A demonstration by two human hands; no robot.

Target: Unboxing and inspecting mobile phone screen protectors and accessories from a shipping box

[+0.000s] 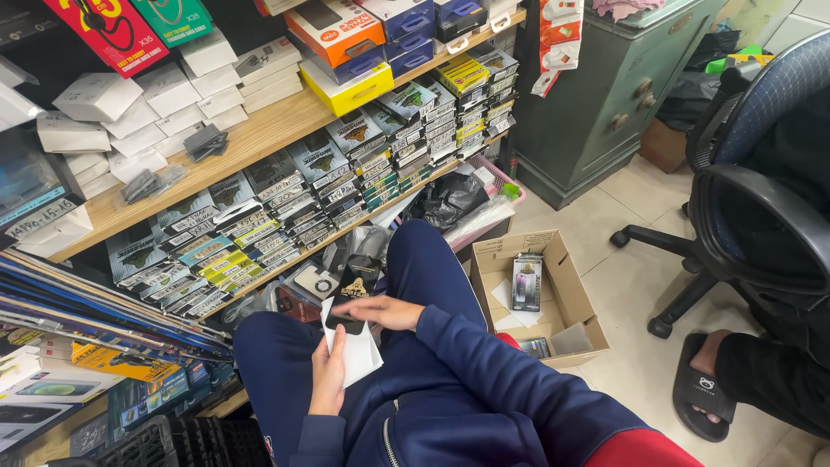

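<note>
Flat white packet [359, 355] at lower centre of frame, above lap, gripped along its lower left edge by left hand [328, 376], fingers curled around it. Slim dark piece [354, 290] at packet's upper end, pinched by right hand [385, 311], fingers closed on its lower part. Both hands over dark blue trousers [432, 268]. Open cardboard box [571, 285] on tiled floor just right of knees, phone-case package [526, 281] upright inside. Wooden shelves [268, 130] across upper left, packed with rows of small boxes. Black office chair [743, 207] at right edge; another person's sandalled foot [705, 380] at lower right.
</note>
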